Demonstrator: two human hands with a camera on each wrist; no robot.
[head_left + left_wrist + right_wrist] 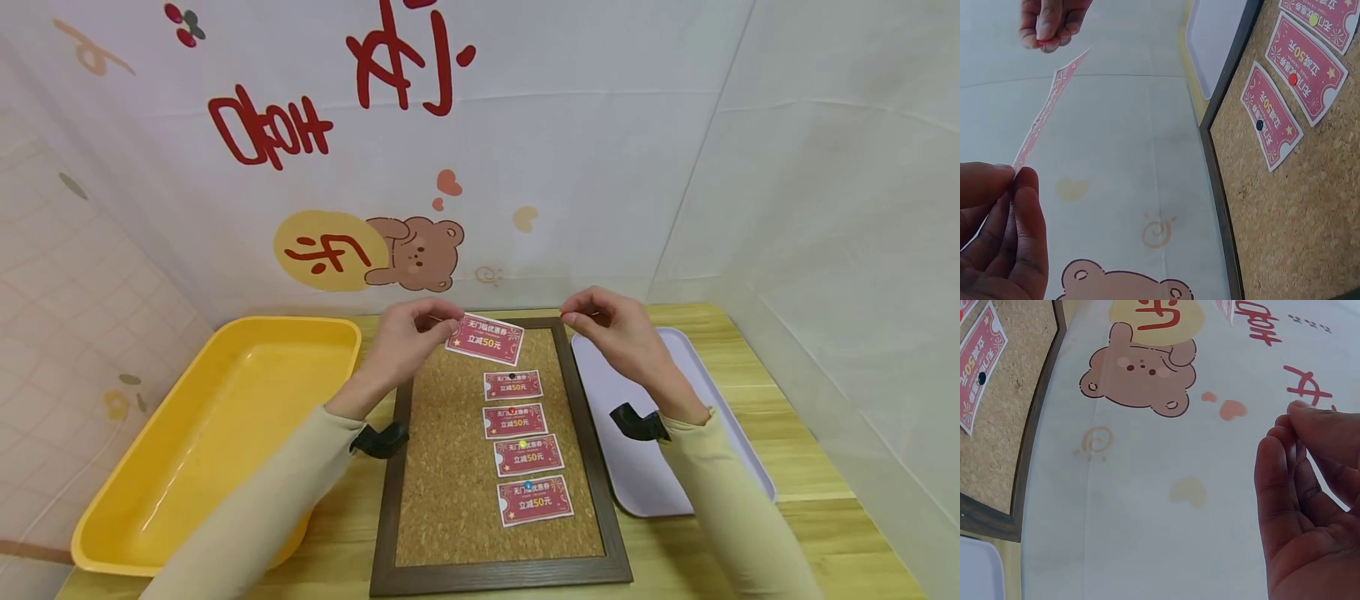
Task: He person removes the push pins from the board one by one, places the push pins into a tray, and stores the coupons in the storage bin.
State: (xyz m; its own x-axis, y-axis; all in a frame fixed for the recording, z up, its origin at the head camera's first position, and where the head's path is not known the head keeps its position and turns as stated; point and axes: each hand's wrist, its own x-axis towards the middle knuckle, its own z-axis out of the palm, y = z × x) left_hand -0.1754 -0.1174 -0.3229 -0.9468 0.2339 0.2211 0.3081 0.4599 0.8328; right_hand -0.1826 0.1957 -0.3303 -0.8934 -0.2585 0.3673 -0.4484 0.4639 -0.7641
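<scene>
My left hand [408,337] pinches a red-and-white paper coupon [486,340] by its left edge, above the top of the cork board [450,467]. In the left wrist view the coupon [1047,109] is seen nearly edge-on, slightly bent. My right hand [618,333] is raised over the board's top right corner, apart from the coupon. Between its thumb and fingertips shows a small red push pin [1043,43], mostly hidden. Several matching coupons are fixed in a column on the board's right half, with a black pin [512,376], a red pin [512,411], a yellow pin [522,444] and a blue pin [528,485].
A yellow plastic tub [225,442] stands left of the board. On the right lies a pale purple tray [637,467], partly under my right forearm. All of it is on a wooden table [810,467], with a printed white cloth [585,167] behind.
</scene>
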